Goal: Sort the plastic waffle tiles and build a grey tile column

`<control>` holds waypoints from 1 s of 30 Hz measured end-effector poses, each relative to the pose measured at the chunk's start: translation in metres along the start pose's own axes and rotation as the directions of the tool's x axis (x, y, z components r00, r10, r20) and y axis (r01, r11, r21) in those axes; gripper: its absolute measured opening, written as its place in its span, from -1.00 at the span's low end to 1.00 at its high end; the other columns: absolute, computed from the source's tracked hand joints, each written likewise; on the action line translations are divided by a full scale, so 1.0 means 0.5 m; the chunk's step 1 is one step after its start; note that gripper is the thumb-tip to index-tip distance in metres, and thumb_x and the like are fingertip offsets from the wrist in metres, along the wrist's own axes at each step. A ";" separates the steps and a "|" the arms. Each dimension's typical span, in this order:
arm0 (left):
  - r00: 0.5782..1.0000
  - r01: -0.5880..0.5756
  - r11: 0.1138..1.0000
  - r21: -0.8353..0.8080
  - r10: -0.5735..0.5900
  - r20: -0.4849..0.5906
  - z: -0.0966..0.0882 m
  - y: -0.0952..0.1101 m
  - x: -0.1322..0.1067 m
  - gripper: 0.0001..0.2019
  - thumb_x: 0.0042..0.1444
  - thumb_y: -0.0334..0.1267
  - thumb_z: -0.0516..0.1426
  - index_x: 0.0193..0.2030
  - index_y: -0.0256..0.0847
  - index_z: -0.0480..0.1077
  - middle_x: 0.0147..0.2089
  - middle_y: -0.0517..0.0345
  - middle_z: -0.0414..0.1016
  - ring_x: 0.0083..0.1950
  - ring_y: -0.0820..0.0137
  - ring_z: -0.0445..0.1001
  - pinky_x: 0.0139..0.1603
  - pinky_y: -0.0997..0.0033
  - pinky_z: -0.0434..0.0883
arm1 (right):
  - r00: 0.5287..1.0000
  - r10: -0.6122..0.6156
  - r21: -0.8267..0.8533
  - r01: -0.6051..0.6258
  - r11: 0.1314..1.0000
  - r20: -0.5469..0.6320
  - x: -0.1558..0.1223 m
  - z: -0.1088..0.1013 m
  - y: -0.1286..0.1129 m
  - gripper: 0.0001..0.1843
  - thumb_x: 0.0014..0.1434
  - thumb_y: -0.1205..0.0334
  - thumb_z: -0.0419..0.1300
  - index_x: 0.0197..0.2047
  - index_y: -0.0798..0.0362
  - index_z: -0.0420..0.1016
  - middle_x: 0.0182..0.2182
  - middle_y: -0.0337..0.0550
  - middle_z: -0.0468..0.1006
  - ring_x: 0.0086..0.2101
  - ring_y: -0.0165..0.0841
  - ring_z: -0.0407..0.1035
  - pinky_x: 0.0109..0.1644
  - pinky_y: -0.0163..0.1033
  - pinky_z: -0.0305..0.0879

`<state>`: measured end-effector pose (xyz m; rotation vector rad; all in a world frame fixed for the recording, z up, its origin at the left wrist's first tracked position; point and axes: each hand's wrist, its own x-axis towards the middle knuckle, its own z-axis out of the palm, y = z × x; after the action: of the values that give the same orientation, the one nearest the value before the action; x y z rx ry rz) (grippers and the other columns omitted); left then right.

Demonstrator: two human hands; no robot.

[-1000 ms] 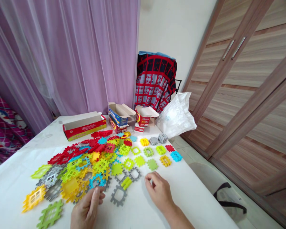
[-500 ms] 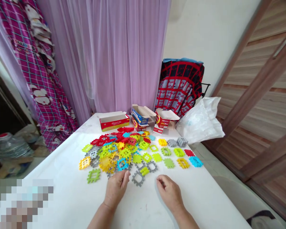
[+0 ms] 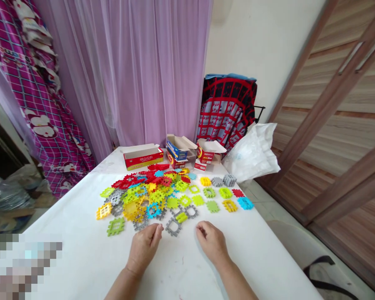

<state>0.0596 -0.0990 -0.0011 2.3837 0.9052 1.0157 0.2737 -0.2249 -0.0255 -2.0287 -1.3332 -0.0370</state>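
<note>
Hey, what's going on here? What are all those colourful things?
A person is at a white table with a big spread of colourful plastic building pieces. The left hand is right beside a grey square piece, and the right hand is a little apart from it. Neither hand seems to be holding anything. Open cardboard boxes stand at the far end of the table.

Pixelated patch [image 3: 21, 266] over the bottom-left corner

Two hands [image 3: 143, 248] [image 3: 212, 242]; one plastic bag [image 3: 251, 152]
</note>
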 end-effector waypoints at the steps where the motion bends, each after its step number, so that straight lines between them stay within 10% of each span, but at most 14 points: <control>1: 1.000 0.000 1.000 -0.006 0.000 0.000 0.000 -0.001 0.001 -0.61 0.31 -0.04 -0.07 -0.40 -0.10 0.46 -0.58 0.26 0.52 -0.54 0.47 0.53 -0.47 0.56 0.37 | 1.000 0.002 0.000 -0.002 1.000 -0.003 0.000 -0.001 -0.001 -0.80 0.14 0.30 0.02 -0.40 -0.02 0.46 -0.46 -0.25 0.55 -0.42 -0.40 0.43 -0.29 -0.37 0.21; 16: 0.995 0.104 0.990 -0.099 -0.104 0.004 0.003 -0.025 0.002 -0.60 0.22 0.09 -0.03 -0.38 -0.06 0.50 -0.59 0.29 0.52 -0.58 0.47 0.50 -0.53 0.60 0.43 | 1.000 0.008 0.052 -0.008 0.999 -0.011 0.012 -0.035 0.009 -0.78 0.17 0.32 0.04 -0.34 -0.02 0.52 -0.41 -0.25 0.57 -0.42 -0.43 0.43 -0.29 -0.40 0.23; 24: 0.985 0.169 0.962 -0.212 -0.168 0.025 0.000 -0.033 0.015 -0.52 0.14 0.23 0.01 -0.40 -0.09 0.54 -0.59 0.25 0.51 -0.60 0.45 0.48 -0.55 0.60 0.43 | 0.969 0.207 -0.394 -0.243 0.886 -0.132 0.215 -0.209 0.149 -0.66 0.21 0.29 0.04 -0.01 0.03 0.54 -0.07 -0.07 0.59 -0.04 -0.23 0.40 0.04 -0.22 0.26; 30: 0.990 0.139 0.960 -0.241 -0.140 0.011 -0.005 -0.029 0.025 -0.54 0.13 0.22 0.05 -0.44 -0.06 0.55 -0.61 0.28 0.50 -0.62 0.47 0.49 -0.59 0.65 0.41 | 0.958 0.282 -0.595 -0.199 0.779 0.049 0.342 -0.201 0.168 -0.61 0.19 0.11 0.16 0.08 0.01 0.46 -0.03 -0.07 0.57 -0.02 -0.21 0.40 0.00 -0.23 0.24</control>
<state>0.0583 -0.0795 -0.0016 2.0862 0.8836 1.0166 0.4565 -0.1644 0.0709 -2.7639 -1.2243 -0.2233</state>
